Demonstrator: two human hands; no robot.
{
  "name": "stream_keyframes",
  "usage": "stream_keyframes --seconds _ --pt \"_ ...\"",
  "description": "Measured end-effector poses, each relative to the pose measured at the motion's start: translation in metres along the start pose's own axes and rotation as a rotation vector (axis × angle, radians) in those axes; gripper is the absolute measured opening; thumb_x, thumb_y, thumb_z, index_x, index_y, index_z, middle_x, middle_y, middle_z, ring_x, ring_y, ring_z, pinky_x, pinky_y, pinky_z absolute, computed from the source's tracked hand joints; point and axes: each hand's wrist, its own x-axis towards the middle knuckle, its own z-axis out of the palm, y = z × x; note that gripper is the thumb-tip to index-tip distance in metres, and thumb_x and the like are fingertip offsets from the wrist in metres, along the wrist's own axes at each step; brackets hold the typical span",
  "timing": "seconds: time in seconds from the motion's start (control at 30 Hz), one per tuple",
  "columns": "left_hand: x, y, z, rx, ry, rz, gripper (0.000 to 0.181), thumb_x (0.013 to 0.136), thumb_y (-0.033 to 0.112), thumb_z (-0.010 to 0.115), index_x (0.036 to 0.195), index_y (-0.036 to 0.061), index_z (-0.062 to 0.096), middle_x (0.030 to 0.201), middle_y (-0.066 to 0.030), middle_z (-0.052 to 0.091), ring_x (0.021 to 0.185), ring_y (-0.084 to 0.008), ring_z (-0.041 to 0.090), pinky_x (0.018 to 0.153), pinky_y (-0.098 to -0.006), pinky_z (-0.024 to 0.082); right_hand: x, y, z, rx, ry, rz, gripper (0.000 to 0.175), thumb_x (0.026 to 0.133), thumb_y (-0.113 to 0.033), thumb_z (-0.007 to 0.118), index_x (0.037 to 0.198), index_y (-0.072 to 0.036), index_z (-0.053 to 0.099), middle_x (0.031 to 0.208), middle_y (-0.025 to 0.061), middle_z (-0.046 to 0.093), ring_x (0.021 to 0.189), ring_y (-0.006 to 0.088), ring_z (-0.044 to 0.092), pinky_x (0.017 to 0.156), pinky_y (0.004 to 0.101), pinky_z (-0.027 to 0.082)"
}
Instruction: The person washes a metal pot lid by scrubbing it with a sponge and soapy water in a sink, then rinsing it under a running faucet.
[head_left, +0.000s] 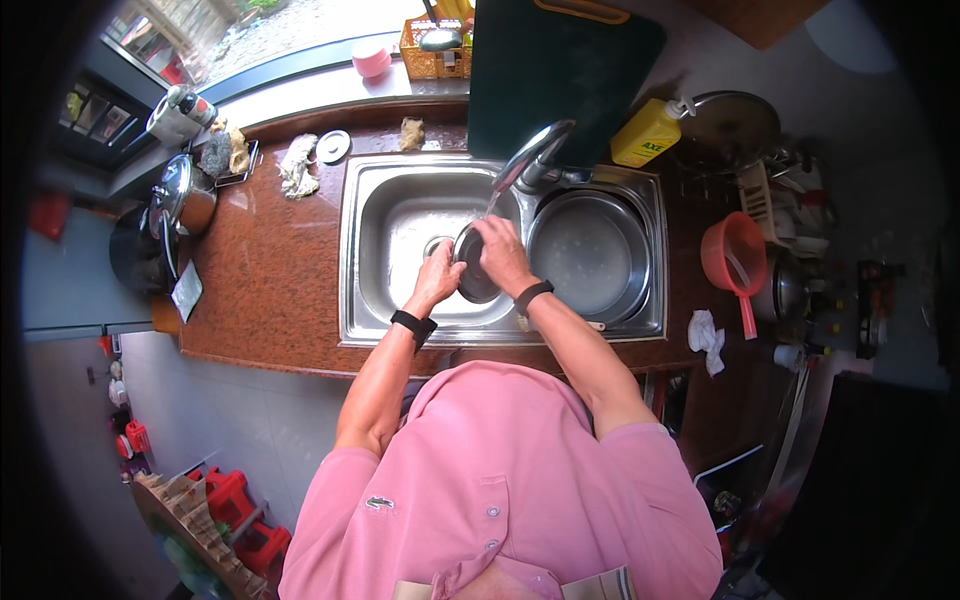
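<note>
Over the left basin of a stainless steel sink (390, 225), my right hand (501, 251) grips the upper right rim of a dark round vessel (476, 270), perhaps a bowl or lid. My left hand (439, 276) is at its left edge, fingers extended; whether it grips the rim cannot be told. Water runs from the chrome faucet (536, 150) close to my right fingers. In the right basin stands a large round metal pan (589, 255) holding cloudy water. My hands hide part of the vessel.
A dark green cutting board (555, 75) leans behind the faucet, beside a yellow detergent bottle (646, 133). At right are a coral plastic dipper (731, 251) and a white crumpled cloth (706, 341). Pots (187, 195), a wet rag (298, 166) and a white lid (333, 146) lie left.
</note>
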Motion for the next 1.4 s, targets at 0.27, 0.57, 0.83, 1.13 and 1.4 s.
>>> stream_keyframes --seconds 0.27,0.57,0.83,1.13,1.4 --pt "0.002 0.001 0.002 -0.027 0.016 0.043 0.036 0.085 0.017 0.067 0.114 0.0029 0.052 0.097 -0.0269 0.066 0.096 -0.0477 0.063 0.082 -0.0527 0.048 -0.002 -0.024 -0.017 -0.085 -0.131 -0.162 0.039 0.077 0.0 0.059 0.114 -0.012 0.065 0.114 0.0084 0.063 0.111 0.0292 0.057 0.093 0.0424 0.045" --pt "0.005 -0.012 0.003 -0.144 0.019 0.131 0.04 0.087 0.017 0.067 0.121 0.001 0.054 0.095 -0.0232 0.067 0.092 -0.0388 0.068 0.079 -0.0464 0.051 0.01 0.041 -0.015 0.255 -0.079 0.378 0.037 0.087 -0.022 0.067 0.118 -0.003 0.065 0.112 0.0152 0.067 0.104 0.0317 0.062 0.093 0.0401 0.048" --pt "0.018 -0.002 -0.011 -0.022 0.095 0.149 0.034 0.088 0.022 0.067 0.118 0.005 0.063 0.095 -0.019 0.072 0.09 -0.0343 0.07 0.078 -0.0433 0.052 0.008 0.069 -0.021 0.527 -0.287 0.61 0.032 0.092 -0.022 0.064 0.115 0.0 0.069 0.101 0.0084 0.071 0.093 0.0158 0.063 0.084 0.0299 0.048" --pt "0.013 0.029 -0.007 0.197 0.122 0.234 0.024 0.087 0.021 0.068 0.108 0.0098 0.071 0.096 -0.0149 0.073 0.091 -0.0356 0.069 0.078 -0.0442 0.053 0.012 0.039 -0.04 0.379 -0.261 0.44 0.025 0.089 -0.024 0.065 0.102 -0.003 0.072 0.082 0.0106 0.071 0.075 0.0184 0.065 0.07 0.0337 0.05" --pt "0.028 0.021 -0.025 0.281 0.105 0.341 0.025 0.086 0.021 0.069 0.108 0.0092 0.071 0.097 -0.0138 0.073 0.092 -0.0351 0.069 0.08 -0.0445 0.054 0.032 0.014 -0.054 0.168 -0.336 0.339 0.023 0.085 -0.021 0.061 0.094 -0.005 0.074 0.086 0.02 0.071 0.083 0.0384 0.068 0.076 0.0428 0.053"
